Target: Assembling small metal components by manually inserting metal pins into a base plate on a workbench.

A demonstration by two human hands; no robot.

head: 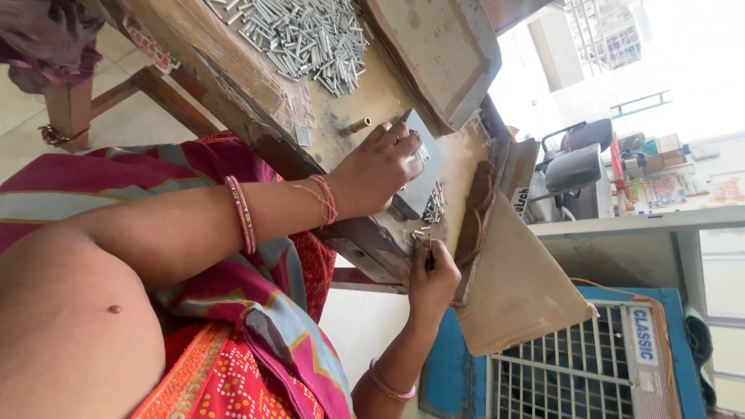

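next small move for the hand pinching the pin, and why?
Probably carry the pin over to the grey block and set it there. The lower hand pinches one thin metal pin by a small loose cluster, while the upper hand presses the block steady on the bench. Which hand is left or right is unclear in this rotated view.

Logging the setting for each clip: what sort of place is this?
Probably a small workshop for hand assembly. A worn wooden bench carries a heap of small metal tubes; the left hand steadies a grey block, the right hand pinches a tube. An office chair stands behind.
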